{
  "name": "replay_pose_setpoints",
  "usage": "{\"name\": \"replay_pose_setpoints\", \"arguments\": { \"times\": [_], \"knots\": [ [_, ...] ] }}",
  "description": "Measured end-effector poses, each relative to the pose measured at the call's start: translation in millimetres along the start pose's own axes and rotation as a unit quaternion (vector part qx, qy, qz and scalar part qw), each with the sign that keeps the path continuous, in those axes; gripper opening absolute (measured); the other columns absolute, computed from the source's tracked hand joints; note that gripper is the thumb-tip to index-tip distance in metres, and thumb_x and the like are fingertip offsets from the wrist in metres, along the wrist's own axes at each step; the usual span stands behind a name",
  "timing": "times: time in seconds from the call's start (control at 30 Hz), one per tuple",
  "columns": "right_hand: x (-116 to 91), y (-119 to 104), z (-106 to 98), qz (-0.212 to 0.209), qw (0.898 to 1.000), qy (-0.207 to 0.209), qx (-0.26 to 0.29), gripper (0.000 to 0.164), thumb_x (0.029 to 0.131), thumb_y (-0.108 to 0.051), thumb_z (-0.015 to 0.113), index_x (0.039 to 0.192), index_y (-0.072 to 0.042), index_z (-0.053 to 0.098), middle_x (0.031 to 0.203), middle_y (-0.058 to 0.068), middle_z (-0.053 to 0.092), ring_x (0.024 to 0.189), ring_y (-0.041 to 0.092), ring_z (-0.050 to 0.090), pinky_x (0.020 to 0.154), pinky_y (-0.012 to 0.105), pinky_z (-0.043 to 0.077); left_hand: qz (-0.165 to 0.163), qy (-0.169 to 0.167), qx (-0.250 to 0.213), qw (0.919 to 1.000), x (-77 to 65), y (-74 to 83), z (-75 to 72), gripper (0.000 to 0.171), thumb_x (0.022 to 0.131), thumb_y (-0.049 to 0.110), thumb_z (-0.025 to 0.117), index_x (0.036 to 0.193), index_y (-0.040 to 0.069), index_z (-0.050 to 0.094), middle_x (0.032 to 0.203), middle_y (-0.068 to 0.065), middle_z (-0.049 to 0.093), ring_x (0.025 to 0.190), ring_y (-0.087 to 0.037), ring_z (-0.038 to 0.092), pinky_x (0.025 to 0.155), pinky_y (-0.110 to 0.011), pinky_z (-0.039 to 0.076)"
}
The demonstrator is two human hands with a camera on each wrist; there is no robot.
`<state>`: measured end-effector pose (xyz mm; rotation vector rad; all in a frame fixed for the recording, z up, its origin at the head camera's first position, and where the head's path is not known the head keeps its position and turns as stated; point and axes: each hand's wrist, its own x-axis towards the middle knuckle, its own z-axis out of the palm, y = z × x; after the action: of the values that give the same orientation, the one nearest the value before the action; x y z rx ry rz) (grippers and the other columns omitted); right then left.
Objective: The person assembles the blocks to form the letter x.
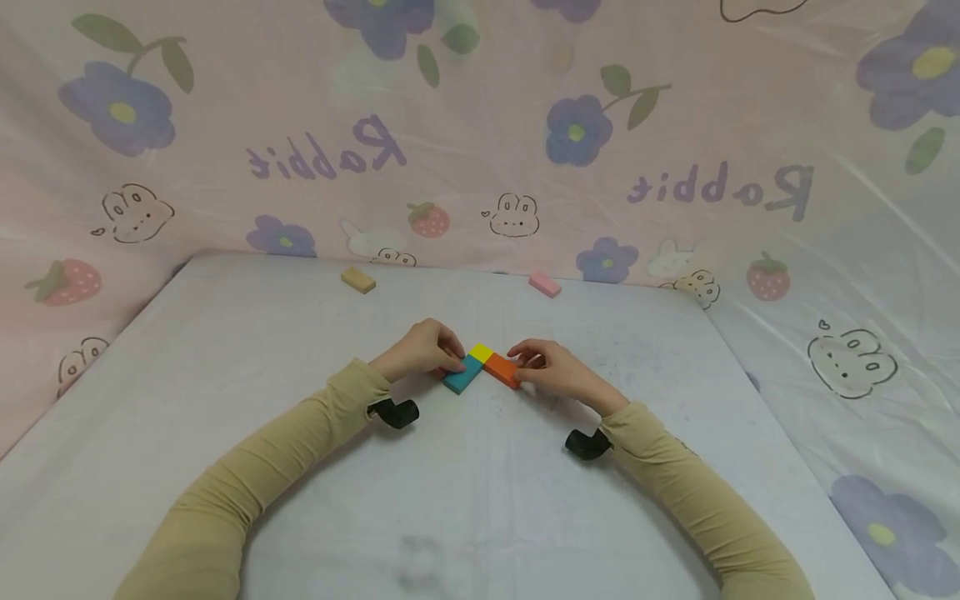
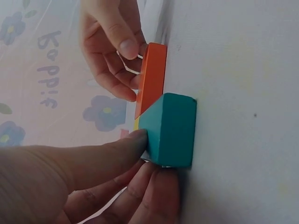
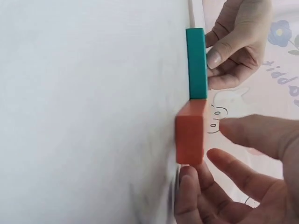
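Observation:
A teal block (image 1: 462, 375) and an orange block (image 1: 502, 370) lie on the white table at an angle to each other, meeting at a yellow block (image 1: 482, 353). My left hand (image 1: 429, 348) pinches the teal block, thumb on its upper face and fingers along its outer side. A bit of red shows beneath this hand, mostly hidden by it. At the orange block is my right hand (image 1: 553, 367). In the right wrist view its fingers (image 3: 188, 186) are right at the block's outer side, while the thumb (image 3: 233, 128) stands off above it.
Farther back on the table (image 1: 300, 333) lie a tan block (image 1: 358, 280) at left and a pink block (image 1: 544, 284) at right. Behind them hangs a patterned curtain (image 1: 480, 108). Black wrist mounts (image 1: 397, 413) stick out below both sleeves.

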<state>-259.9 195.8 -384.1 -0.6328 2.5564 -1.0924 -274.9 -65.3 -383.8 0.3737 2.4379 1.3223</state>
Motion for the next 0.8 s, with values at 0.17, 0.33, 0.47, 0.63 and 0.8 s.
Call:
{"name": "replay_pose_setpoints", "arguments": {
  "times": [0.17,0.33,0.47,0.63,0.8],
  "knots": [
    [5,-3,-8,-0.013,0.999,-0.006,0.037,0.033,0.095,-0.015,0.059,0.125,-0.001,0.058,0.108,0.011,0.060,0.094,0.026,0.060,0.079,0.036,0.052,0.000,-0.001,0.000,1.0000,0.7,-1.3,0.7,0.020,0.079,0.008,0.079,0.095,0.000,0.070,0.084,-0.007,0.065,0.072,-0.017,0.059,0.062,-0.026,0.054],
    [10,-9,-21,-0.003,0.991,-0.021,0.130,0.040,0.098,-0.017,0.056,0.132,0.002,0.050,0.120,0.022,0.057,0.103,0.034,0.059,0.088,0.042,0.051,0.001,-0.002,-0.001,1.0000,1.3,-2.1,0.4,0.018,0.079,0.008,0.079,0.093,0.002,0.070,0.084,-0.007,0.066,0.071,-0.017,0.059,0.062,-0.026,0.054],
    [14,-12,-33,-0.006,0.984,-0.021,0.178,0.040,0.099,-0.018,0.054,0.133,0.002,0.048,0.127,0.026,0.052,0.114,0.041,0.053,0.093,0.041,0.048,0.002,0.000,0.000,1.0000,1.2,-2.2,-0.3,0.017,0.079,0.009,0.078,0.093,0.002,0.070,0.085,-0.007,0.066,0.072,-0.017,0.059,0.063,-0.026,0.054],
    [18,-16,-48,-0.018,0.977,-0.007,0.212,0.036,0.099,-0.014,0.052,0.132,0.001,0.049,0.128,0.027,0.050,0.118,0.046,0.048,0.097,0.040,0.045,0.001,0.000,0.001,1.0000,0.8,-1.6,-0.3,0.018,0.080,0.009,0.078,0.094,0.002,0.070,0.085,-0.007,0.065,0.072,-0.017,0.059,0.063,-0.026,0.054],
    [22,-24,-62,-0.016,0.974,0.009,0.225,0.039,0.100,-0.014,0.051,0.134,0.003,0.045,0.129,0.023,0.051,0.119,0.041,0.048,0.099,0.040,0.043,0.002,-0.004,0.001,1.0000,0.2,-1.1,-0.1,0.019,0.080,0.008,0.078,0.095,0.001,0.070,0.085,-0.007,0.065,0.072,-0.017,0.059,0.063,-0.026,0.054]
  ]
}}
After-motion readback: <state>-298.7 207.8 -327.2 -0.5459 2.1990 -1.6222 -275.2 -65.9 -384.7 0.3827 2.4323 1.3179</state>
